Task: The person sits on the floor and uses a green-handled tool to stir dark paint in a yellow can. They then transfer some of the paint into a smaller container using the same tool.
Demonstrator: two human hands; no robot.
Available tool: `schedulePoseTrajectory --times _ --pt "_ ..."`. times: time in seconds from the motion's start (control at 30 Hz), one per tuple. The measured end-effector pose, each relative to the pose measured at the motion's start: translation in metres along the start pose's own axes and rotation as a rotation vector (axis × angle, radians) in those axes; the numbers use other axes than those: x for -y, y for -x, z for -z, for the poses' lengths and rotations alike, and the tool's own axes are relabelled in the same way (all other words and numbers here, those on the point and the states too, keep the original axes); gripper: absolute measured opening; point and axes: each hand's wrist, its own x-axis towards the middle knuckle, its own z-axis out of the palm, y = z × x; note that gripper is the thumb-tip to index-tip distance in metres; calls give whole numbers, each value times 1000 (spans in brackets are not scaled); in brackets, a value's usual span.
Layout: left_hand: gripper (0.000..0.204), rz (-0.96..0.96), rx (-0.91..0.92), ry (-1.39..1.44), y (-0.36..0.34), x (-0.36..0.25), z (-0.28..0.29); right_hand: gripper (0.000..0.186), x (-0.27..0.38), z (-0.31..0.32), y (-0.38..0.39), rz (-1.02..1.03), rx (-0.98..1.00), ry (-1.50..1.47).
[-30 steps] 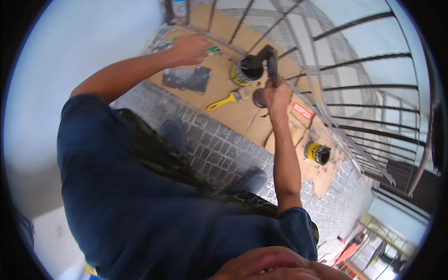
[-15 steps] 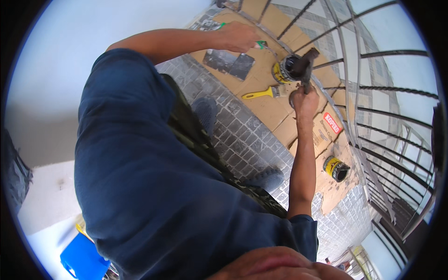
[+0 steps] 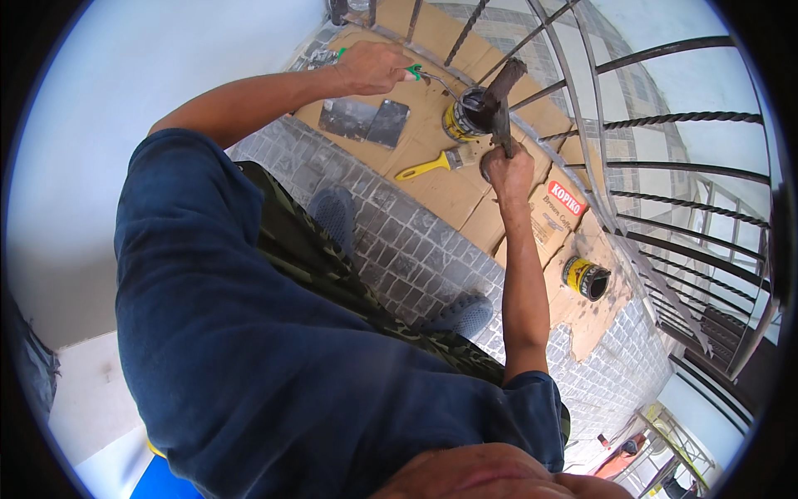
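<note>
My left hand (image 3: 372, 68) is closed around a green-handled tool (image 3: 412, 72), whose bent metal rod reaches toward an open can of dark paint (image 3: 460, 116). My right hand (image 3: 511, 173) grips a dark, paint-coated piece (image 3: 504, 93) standing up over that can; its exact shape is unclear. Under this hand is a dark round object, partly hidden. A yellow-handled brush (image 3: 421, 170) lies on the cardboard (image 3: 449, 208) beside the can, left of my right hand. Two dark, stained plates (image 3: 384, 125) lie below my left hand.
A second open yellow-labelled can (image 3: 585, 278) stands on stained cardboard at the right. A curved metal railing (image 3: 682, 119) runs along the right and top. A white wall (image 3: 108, 91) is at left, grey paving (image 3: 391, 249) under my feet, a blue object (image 3: 166, 482) at lower left.
The whole view has shifted, right and up, then partly back. Both hands keep their holds and stay in much the same place around the can, with only slight movement.
</note>
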Motion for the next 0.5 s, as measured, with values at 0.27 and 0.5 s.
schedulePoseTrajectory --times 0.27,0.5 --pt "32 8 -80 62 -6 3 6 24 8 17 -7 -354 159 -222" --pt "31 -58 -30 -37 -3 5 5 28 15 43 -28 -266 85 -137"
